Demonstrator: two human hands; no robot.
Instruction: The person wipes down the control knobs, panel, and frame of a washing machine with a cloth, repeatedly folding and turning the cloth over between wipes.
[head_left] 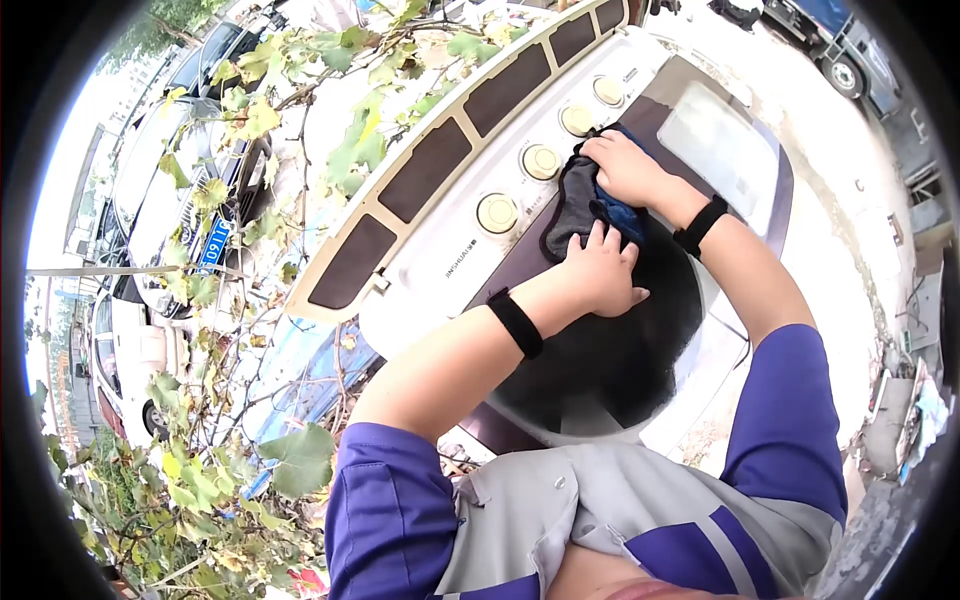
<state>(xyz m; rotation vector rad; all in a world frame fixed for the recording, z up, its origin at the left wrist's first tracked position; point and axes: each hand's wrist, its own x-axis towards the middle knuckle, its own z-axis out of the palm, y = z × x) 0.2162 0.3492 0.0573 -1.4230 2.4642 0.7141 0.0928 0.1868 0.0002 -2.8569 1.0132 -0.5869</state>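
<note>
An outdoor yard or roadside (in bright daylight), shown by leafy vines (300, 461), cars (140, 180) and a truck (845, 74).

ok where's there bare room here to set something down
The pale, glossy rectangular panel beside the right hand looks bare, bordered by dark purple plastic. It's crowded between the round cream knobs and the round black area, where that hand and the left hand touch the grey-and-blue cloth. I can't tell if the black area is open.
</note>
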